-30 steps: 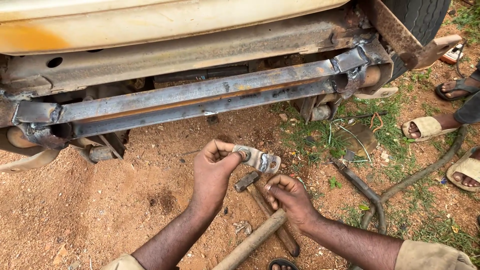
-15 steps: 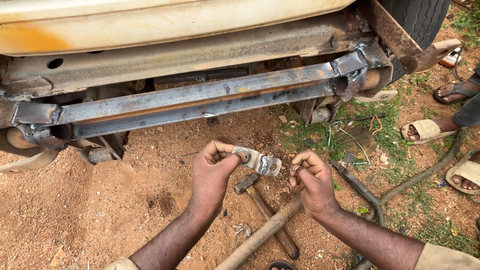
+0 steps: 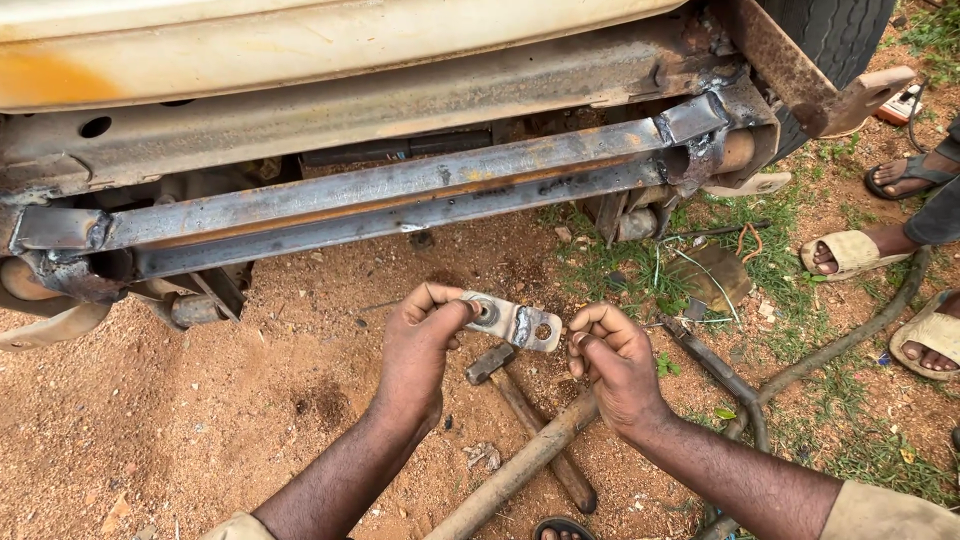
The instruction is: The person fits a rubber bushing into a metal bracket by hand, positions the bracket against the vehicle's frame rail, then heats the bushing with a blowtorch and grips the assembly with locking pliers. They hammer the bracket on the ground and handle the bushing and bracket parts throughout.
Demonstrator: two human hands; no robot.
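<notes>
One cream-painted vehicle body [image 3: 300,40] fills 10 to 1 o'clock, cut off by the top edge; a rust stain marks its left end. One black tyre [image 3: 840,40] at 1 o'clock, only its lower part in view. Below the body: one long grey steel angle bar [image 3: 380,200], welded-looking and scorched, spanning 9 to 2 o'clock, its ends tucked into rusty brackets; what it joins behind is hard to make out.

Ground: reddish sandy soil [image 3: 150,420], grass patches at 3 to 4 o'clock.

Other people's feet at 3 o'clock: three sandalled feet counted, one in a black sandal [image 3: 905,175], two in tan sandals [image 3: 850,252], all cut off by the right edge.

One dark hose [image 3: 850,340] curls from 3 to 5 o'clock.

Two hammers at 6 o'clock lie crossed: one pale wooden hammer handle [image 3: 515,470], head hidden behind the right hand, and one dark rusty hammer [image 3: 530,425] with its head near centre.

Left hand [image 3: 420,350]: fingers closed, pinching one end of the small flat silver metal bracket with two holes [image 3: 515,322], held at centre, clear of the ground.

Right hand [image 3: 610,360]: fingers curled into a loose fist just beside the bracket's other end; whether it touches cannot be told.
</notes>
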